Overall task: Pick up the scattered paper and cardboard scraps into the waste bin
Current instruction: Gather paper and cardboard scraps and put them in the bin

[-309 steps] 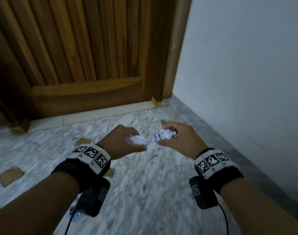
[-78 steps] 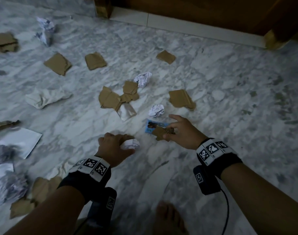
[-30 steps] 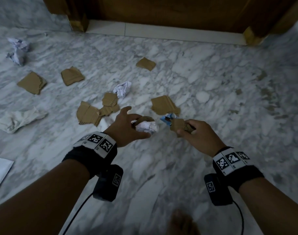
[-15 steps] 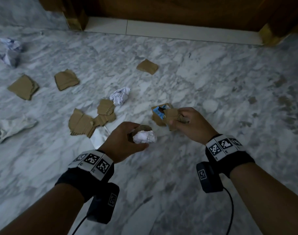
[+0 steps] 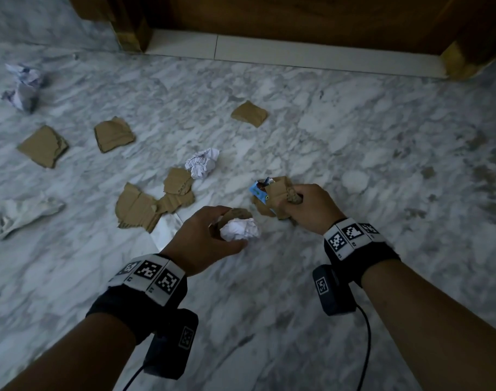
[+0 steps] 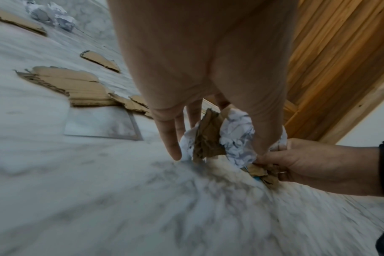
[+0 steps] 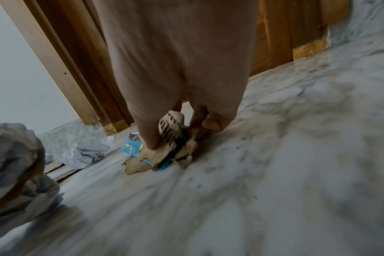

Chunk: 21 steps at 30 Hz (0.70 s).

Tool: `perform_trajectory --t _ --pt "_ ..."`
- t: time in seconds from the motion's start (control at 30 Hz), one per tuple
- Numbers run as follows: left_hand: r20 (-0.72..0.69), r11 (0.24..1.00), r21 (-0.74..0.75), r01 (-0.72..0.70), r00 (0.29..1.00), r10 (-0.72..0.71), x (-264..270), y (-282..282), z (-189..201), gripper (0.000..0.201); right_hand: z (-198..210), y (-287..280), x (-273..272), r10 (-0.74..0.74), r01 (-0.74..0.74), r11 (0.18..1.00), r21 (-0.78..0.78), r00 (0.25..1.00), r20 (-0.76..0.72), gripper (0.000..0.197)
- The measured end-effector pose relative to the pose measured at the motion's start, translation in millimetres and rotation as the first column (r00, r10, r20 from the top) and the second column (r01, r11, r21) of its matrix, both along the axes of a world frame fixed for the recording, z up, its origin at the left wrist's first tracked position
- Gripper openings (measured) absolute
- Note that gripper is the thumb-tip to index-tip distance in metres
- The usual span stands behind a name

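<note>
While the left hand curls its fingers around a crumpled paper ball and a cardboard piece, the right hand just beyond pinches cardboard scraps with a blue wrapper; farther left, loose scraps litter the marble floor.

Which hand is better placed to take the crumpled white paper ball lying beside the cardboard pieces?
Probably the left hand: the crumpled paper ball lies on its side. Both hands already grip scraps.
</note>
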State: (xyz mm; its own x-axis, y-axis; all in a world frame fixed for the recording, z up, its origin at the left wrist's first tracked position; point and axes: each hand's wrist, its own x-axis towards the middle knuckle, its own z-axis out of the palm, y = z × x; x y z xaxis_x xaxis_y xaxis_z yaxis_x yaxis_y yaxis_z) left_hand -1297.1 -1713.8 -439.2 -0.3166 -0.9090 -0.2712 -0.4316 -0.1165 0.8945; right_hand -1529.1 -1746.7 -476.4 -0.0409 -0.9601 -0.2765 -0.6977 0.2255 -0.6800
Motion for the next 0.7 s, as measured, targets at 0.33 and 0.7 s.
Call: perform_trajectory --t 0.33,0.7 --pt "-0.058 1.0 -0.006 0.03 0.998 -0.03 1 7 15 0.034 23 22 -1 -0.114 0.131 0.981 -0.14 0.986 0.119 0.013" --pt "-0.057 0.968 -0.164 0.189 0.978 -0.2 -24 45 108 0.034 132 101 -32 -0.2 0.235 0.933 -0.274 0.968 0.149 0.021"
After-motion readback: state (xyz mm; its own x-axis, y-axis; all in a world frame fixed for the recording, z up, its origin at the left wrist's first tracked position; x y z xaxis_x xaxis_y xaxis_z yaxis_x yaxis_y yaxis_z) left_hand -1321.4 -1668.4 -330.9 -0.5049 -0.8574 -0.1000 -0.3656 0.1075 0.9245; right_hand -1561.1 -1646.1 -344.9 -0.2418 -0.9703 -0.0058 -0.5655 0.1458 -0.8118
